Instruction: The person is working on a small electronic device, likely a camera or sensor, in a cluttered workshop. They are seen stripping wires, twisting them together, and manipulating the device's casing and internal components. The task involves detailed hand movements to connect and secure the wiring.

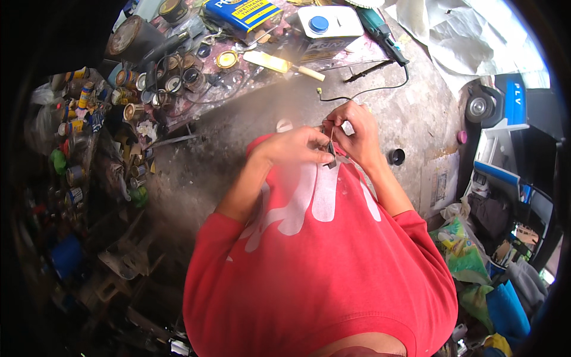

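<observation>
In front of my red shirt, my left hand (297, 144) grips a small dark object (331, 159) with its thumb and fingers. Just to the right and slightly higher, my right hand (357, 132) is closed in a pinch on a thin strand (332, 134) at the top of that object. The strand's material and the object's exact shape are too small to make out. A small black cup (396, 156) stands on the concrete floor to the right of my right hand.
A cluttered, paint-spattered bench (208, 101) holds cans, a blue-yellow tin (241, 15), a white jug (333, 24) and a corded green power tool (383, 38). Paint cans (83, 101) crowd the left. Blue-white panels (493, 154), plastic bags (461, 250) and white sheeting (452, 35) lie right.
</observation>
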